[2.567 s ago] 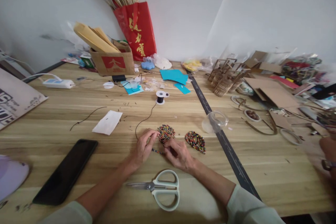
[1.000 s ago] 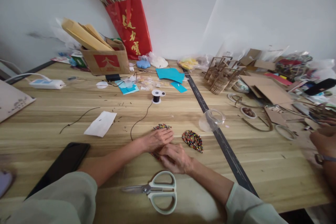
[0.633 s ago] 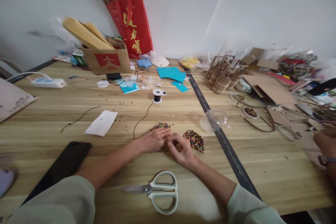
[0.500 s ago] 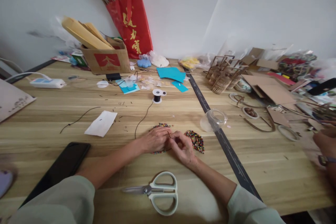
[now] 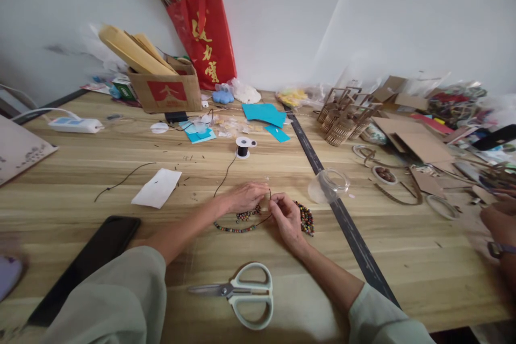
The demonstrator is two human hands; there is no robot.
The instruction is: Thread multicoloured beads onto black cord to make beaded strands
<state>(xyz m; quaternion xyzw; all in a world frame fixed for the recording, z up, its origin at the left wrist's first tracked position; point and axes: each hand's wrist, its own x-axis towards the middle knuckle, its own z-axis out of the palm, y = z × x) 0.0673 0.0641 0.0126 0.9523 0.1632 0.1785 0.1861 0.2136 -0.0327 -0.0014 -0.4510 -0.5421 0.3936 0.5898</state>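
Observation:
My right hand [image 5: 288,220] pinches a thin black cord [image 5: 264,221] between thumb and forefinger. At the cord's upper end, the bent fingers of my left hand [image 5: 250,196] close on it, though their tips are partly hidden. A row of small multicoloured beads [image 5: 235,230] is threaded on the cord and lies curved on the table below my left hand. Loose beads [image 5: 246,215] lie beneath that hand, and a bigger heap of beads [image 5: 307,219] sits just right of my right hand. From behind my left hand the cord runs up to a white spool [image 5: 242,148] wound with black.
Green-handled scissors [image 5: 252,295] lie in front of me, a black phone [image 5: 86,269] to the left. White paper [image 5: 157,188] and a clear plastic container [image 5: 328,185] flank the work. Small bamboo baskets [image 5: 342,118] stand behind; another person's hand [image 5: 500,220] is at far right.
My hands have come slightly apart; the left moved up and no longer covers the threaded row and loose beads. The cord now stretches between the fingers of both hands.

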